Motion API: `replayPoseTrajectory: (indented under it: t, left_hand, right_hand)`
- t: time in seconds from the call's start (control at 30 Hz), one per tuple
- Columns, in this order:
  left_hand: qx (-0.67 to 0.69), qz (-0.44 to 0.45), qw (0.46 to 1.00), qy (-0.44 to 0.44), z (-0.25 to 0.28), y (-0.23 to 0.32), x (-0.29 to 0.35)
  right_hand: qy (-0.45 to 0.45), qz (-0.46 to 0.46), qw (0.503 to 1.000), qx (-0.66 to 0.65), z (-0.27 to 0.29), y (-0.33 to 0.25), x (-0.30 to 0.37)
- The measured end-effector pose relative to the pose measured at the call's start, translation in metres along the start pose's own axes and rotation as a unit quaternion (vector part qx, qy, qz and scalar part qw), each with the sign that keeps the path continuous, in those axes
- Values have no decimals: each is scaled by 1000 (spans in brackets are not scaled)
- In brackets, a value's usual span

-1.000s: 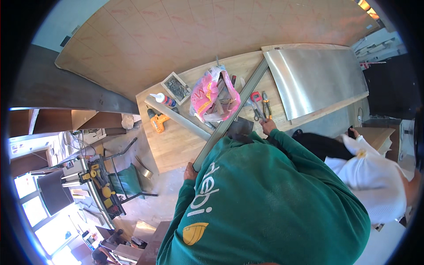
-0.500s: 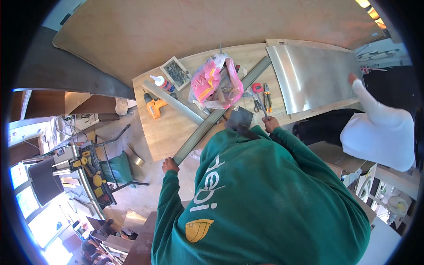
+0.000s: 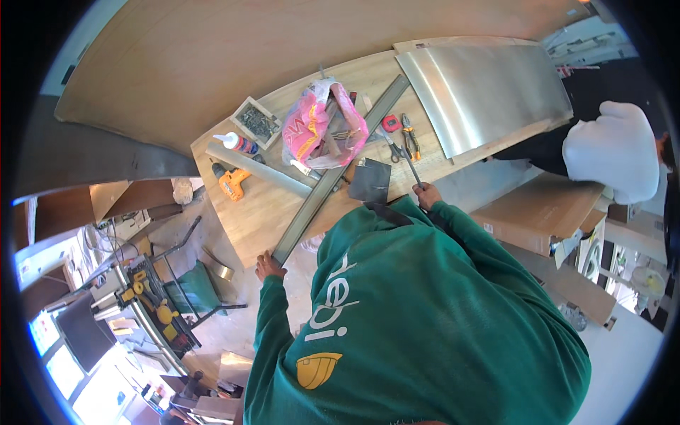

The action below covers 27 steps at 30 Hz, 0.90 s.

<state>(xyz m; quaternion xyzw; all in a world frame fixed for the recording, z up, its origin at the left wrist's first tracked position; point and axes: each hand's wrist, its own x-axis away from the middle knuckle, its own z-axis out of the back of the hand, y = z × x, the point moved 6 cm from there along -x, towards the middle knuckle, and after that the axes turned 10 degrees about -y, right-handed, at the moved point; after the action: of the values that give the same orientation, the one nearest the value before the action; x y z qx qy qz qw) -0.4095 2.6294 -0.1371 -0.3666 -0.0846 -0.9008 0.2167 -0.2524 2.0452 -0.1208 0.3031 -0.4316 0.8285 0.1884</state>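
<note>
A long grey-green metal profile lies diagonally across the wooden tabletop. My left hand is closed around its near end, by the table's front corner. In my right hand, closed at the front edge, is a slim dark metal tool that points away from me; its exact kind is not clear. Scissors, orange-handled pliers and a red tape measure lie just beyond its tip. A square dark plate rests between my hands, and a pink-and-white plastic bag with pieces inside stands beside the profile.
An orange drill, a white-capped bottle, a box of screws and a flat strip occupy the left side. A large metal sheet covers the right. A person in white stands there, near a cardboard box.
My view has shifted, so the table appears further left. The person in white has drawn their arm back from the metal sheet and turned away. Both my hands keep their hold.
</note>
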Motion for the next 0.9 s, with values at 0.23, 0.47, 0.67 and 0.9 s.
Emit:
replayPoseTrajectory:
  t: [0.23, 0.47, 0.67, 0.9]
  left_hand:
    - [151, -146, 961, 177, 49, 76, 20]
    - [254, -217, 926, 177, 34, 138, 23]
    - [333, -190, 918, 102, 10, 182, 32]
    - [416, -133, 897, 63, -33, 226, 74]
  right_hand:
    - [-25, -37, 994, 101, 11, 26, 53]
    - [-16, -42, 991, 130, 39, 54, 45]
    - [-91, -40, 979, 180, 70, 51, 31]
    - [-79, 18, 984, 157, 117, 115, -9]
